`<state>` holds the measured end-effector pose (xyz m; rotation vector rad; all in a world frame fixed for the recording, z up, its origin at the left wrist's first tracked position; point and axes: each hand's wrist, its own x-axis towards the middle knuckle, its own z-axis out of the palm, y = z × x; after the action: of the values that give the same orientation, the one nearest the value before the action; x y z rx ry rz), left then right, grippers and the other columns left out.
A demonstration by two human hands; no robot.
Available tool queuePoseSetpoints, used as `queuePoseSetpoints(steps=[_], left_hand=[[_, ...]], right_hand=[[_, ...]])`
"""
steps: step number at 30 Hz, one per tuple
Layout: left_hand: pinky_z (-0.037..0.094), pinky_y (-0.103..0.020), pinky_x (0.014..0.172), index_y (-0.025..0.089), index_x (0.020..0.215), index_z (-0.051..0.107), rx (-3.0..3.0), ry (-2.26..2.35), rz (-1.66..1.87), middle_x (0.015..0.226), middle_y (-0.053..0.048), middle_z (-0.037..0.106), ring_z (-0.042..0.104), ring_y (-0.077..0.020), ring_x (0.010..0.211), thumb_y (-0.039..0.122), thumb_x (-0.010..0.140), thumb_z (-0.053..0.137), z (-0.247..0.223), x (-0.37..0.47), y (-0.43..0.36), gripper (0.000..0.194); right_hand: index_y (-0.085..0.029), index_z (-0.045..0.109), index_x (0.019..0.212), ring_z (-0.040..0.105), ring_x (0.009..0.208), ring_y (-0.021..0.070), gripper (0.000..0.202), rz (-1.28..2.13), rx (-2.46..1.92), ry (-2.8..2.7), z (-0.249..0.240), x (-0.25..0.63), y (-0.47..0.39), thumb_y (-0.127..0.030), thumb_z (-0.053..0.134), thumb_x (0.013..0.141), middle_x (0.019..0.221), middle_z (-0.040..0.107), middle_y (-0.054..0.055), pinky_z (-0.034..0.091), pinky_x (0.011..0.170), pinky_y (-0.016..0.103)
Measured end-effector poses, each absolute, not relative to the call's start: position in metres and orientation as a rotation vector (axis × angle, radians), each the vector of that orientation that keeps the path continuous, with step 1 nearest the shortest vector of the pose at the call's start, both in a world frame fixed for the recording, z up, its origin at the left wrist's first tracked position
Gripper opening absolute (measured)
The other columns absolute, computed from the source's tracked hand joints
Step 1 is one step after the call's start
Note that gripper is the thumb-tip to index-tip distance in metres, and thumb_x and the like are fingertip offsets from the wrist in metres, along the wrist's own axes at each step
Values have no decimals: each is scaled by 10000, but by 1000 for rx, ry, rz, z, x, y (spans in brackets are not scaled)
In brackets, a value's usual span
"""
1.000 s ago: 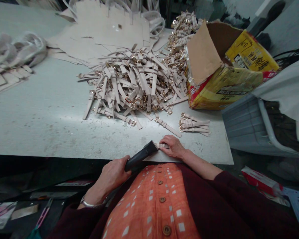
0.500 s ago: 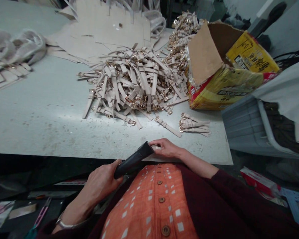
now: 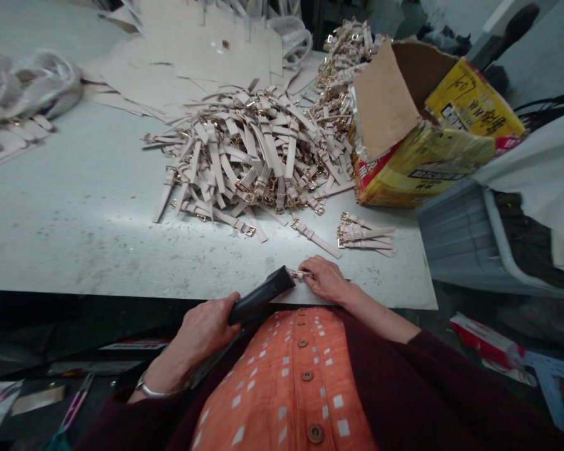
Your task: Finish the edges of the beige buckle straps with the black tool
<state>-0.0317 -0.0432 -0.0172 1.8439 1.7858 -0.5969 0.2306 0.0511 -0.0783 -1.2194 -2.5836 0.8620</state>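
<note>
My left hand [image 3: 209, 326] is wrapped round the narrow end of a black handheld tool [image 3: 263, 294], which looks like a small blower, though its exact kind is unclear. Its wide, blunt end points up and right at the table's front edge. Right in front of that end is a beige buckle strap [image 3: 297, 274], pinched in the fingers of my right hand [image 3: 326, 280]. That hand rests low over the table edge and hides much of the strap. Just beyond it lie a single buckle strap [image 3: 316, 238] and a small bundle of straps [image 3: 366, 235].
A big heap of beige buckle straps [image 3: 249, 150] covers the middle of the table [image 3: 75, 238]. Beige sheets [image 3: 207, 50] lie behind it. At the right stand an open yellow carton [image 3: 423, 166] and a grey bin [image 3: 465, 238]. Clear plastic wrapping [image 3: 51, 81] sits far left.
My right hand has slid slightly right along the strap, so the buckle end now shows between fingers and tool. The black tool and left hand have shifted a little right.
</note>
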Motion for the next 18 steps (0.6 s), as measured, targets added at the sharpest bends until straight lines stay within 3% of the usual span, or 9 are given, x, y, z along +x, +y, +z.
queuePoseSetpoints(steps=[3,10,18], left_hand=[[408,-273,625,247,1038,499,1880,1766,-591,842,-60,667,634,-224,800,281,724,433,-18,-33,-40,323],[400,-259,621,231,983,498,1918,1736,-593,851,-55,661,626,-201,787,256,732,433,-9,-24,-30,261],[433,-281,661,226,992,498,1953,1708,-650,889,-62,668,631,-213,830,242,729,434,-6,-20,-24,271]], right_hand=[[-220,618,937,482,897,155,192,846,-1177,-2593,-80,234,53,-143,513,797,948,540,31,374,759,246],[-247,624,997,487,828,166,192,842,-1045,-2723,-78,235,64,-216,514,843,802,593,13,346,744,274],[-262,659,976,506,841,163,199,729,-1087,-2648,-88,233,64,-199,577,807,890,588,30,352,707,269]])
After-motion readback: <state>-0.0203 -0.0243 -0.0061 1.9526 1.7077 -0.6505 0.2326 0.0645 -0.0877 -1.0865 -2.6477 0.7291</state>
